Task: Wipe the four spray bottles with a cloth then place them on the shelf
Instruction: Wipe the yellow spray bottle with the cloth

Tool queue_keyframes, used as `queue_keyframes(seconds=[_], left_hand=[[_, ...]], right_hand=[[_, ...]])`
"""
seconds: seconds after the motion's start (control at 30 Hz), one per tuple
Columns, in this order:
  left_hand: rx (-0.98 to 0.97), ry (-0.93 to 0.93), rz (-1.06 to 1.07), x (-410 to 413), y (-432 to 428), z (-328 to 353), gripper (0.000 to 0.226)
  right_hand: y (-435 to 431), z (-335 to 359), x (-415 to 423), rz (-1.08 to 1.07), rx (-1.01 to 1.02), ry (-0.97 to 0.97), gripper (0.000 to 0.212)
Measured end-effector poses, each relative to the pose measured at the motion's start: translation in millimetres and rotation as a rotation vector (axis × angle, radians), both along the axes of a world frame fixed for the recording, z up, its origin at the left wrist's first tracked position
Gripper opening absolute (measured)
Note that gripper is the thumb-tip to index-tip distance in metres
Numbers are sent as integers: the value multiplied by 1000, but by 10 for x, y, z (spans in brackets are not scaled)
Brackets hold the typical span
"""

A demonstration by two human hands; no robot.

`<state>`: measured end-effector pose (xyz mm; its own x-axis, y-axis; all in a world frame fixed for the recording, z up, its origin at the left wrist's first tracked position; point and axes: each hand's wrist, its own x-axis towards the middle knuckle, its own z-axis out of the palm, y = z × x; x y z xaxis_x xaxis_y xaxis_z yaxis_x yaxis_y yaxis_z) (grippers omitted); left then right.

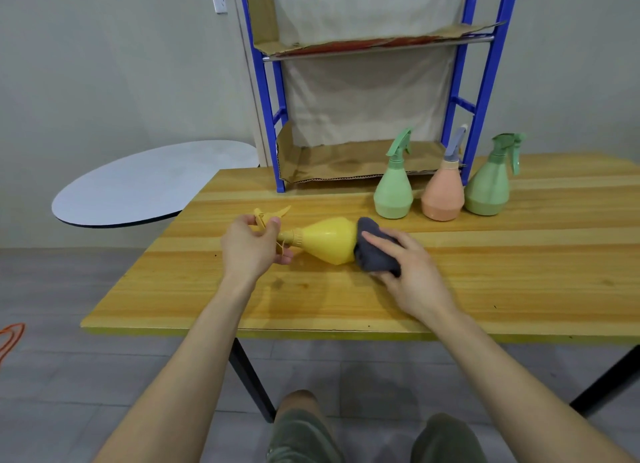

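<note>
Yellow spray bottle (329, 239): base hidden by grey cloth (375, 256) clutched in right hand (414, 277); axis horizontal, nozzle leftward, gripped by left hand (249, 247).

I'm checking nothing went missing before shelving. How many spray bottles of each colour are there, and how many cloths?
Green bottles: 2
Orange bottle: 1
Yellow bottle: 1
Grey cloth: 1
Total: 5 things, 4 of them bottles
</note>
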<state>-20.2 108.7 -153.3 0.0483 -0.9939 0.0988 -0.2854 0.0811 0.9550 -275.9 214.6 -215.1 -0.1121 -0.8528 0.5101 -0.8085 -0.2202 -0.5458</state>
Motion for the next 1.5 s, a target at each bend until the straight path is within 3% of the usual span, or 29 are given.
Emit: queue_keyframes(seconds=[0.1, 0.17, 0.27, 0.43, 0.63, 0.83, 1.0, 1.13, 1.27, 1.4, 1.5], left_hand=[[8, -17, -26, 10, -11, -4, 40], [11, 15, -90, -39, 34, -39, 40], [-11, 56, -165, -34, 73, -84, 35], [-119, -61, -281, 77, 77, 9, 25], [-289, -108, -303, 9, 53, 163, 20], [-394, -192, -377, -13, 98, 354, 10], [-474, -376, -290, 119, 31, 482, 19], [-303, -600, -284, 562, -107, 583, 38], [-37, -841, -359, 823, -106, 423, 58], [-161, -1185, -302, 661, -59, 217, 59], [-347, -1435, -205, 473, -61, 186, 95]], right_hand=[[-75, 161, -55, -86, -20, -259, 57], [-147, 308, 77, 0, -35, -329, 56], [-154, 310, 202, 91, 27, -227, 57], [-64, 481, -76, -97, 139, -119, 50], [-56, 667, 69, 19, -138, -241, 50], [-69, 768, 167, 79, -151, -280, 49], [-40, 435, -6, 15, 2, -225, 47], [-59, 193, -41, -27, 157, -140, 47], [-176, 182, 70, -29, 157, -111, 47], [-254, 168, 128, -33, 172, -87, 48], [-255, 139, 124, -37, 185, -61, 49]])
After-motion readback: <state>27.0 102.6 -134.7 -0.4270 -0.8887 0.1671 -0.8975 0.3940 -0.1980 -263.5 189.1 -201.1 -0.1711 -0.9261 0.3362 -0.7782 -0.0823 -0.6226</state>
